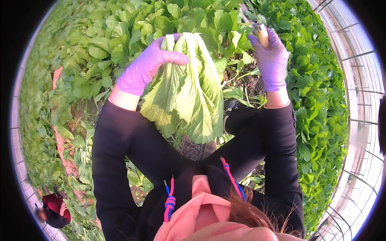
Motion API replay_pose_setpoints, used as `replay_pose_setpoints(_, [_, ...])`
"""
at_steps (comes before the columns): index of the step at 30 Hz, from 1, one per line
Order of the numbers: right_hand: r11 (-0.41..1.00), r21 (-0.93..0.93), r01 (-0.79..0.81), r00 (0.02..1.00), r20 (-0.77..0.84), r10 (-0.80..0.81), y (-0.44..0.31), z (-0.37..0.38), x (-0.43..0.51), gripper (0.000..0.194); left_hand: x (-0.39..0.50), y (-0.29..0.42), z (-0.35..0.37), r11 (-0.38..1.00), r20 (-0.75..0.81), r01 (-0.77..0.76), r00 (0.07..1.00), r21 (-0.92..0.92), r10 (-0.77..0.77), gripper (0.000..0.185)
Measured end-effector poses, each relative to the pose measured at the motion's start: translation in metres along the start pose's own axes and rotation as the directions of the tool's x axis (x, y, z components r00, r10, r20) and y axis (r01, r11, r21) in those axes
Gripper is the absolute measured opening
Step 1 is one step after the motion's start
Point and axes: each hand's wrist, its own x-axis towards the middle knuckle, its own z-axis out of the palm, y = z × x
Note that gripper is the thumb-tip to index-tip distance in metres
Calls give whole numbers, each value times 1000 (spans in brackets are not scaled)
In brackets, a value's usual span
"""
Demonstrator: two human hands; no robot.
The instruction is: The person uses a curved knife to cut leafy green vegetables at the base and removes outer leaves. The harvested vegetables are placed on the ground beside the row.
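Note:
My left hand [153,61], in a purple glove, grips a bunch of leafy mustard-type greens [194,90] by the pale stems. The stem ends point away from me, and the broad leaves hang back towards my lap. My right hand [271,57], gloved the same way, is wrapped around the wooden handle [263,37] of a knife with a metal ferrule. Its thin blade [252,8] points away from me and is hard to make out against the foliage. The knife is apart from the bunch, off to its right.
Dense rows of growing greens [313,99] surround me. Bare soil with loose leaves [253,84] lies under my right forearm. A patterned seat [196,149] shows between my legs. Another person [55,211] is at the lower left. Greenhouse sheeting with metal ribs [362,99] curves along the right.

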Motion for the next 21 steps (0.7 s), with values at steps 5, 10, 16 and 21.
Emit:
replay_pose_setpoints(5, [936, 254, -242, 892, 438, 111, -11, -7, -38, 30, -1, -2, -20, 969, -243, -203, 956, -143, 165, 55])
replay_pose_setpoints(10, [971, 151, -184, 845, 528, 78, -8, 9, -46, 28, 0, -4, -17, 927, -230, -318, 935, -200, 271, 56])
replay_pose_setpoints(16, [983, 144, -112, 951, 302, 64, 1, -2, -23, 26, 0, -4, -19, 864, -260, -420, 833, 277, 488, 57])
replay_pose_setpoints(21, [983, -21, 180, 976, 126, -176, 28, -21, -8, 26, -3, -14, -32, 396, -144, -237, 673, 887, 726, 59])
